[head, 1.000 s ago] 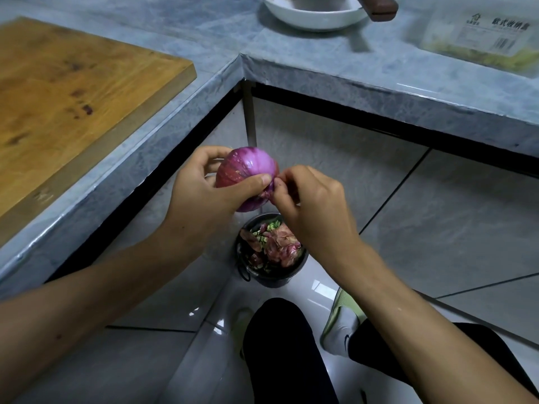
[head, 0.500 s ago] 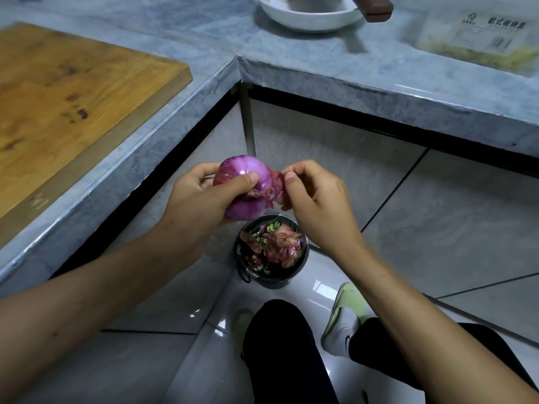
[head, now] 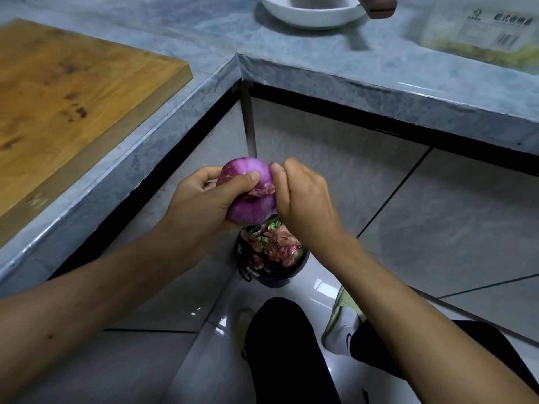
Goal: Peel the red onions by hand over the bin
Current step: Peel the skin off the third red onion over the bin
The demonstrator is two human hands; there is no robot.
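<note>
A red onion (head: 252, 209) with shiny purple flesh is held in mid-air just above a small black bin (head: 274, 275) on the floor. My left hand (head: 204, 199) grips the onion from the left, thumb across its front. My right hand (head: 303, 199) is at the onion's right side, its fingers curled against a loose strip of reddish skin (head: 262, 191); the fingertips are hidden behind the onion. The bin holds several red onion skins and green scraps.
A grey stone counter (head: 350, 77) wraps round the corner above the bin. On it lie a wooden cutting board (head: 73, 91) at left, a white bowl (head: 309, 13) and a labelled plastic pack (head: 481, 30) at the back. My knee and a shoe are below.
The onion and both hands have dropped lower, closer to the bin. A strip of skin has come loose on the onion's front, and my right hand has shifted round to the onion's right side.
</note>
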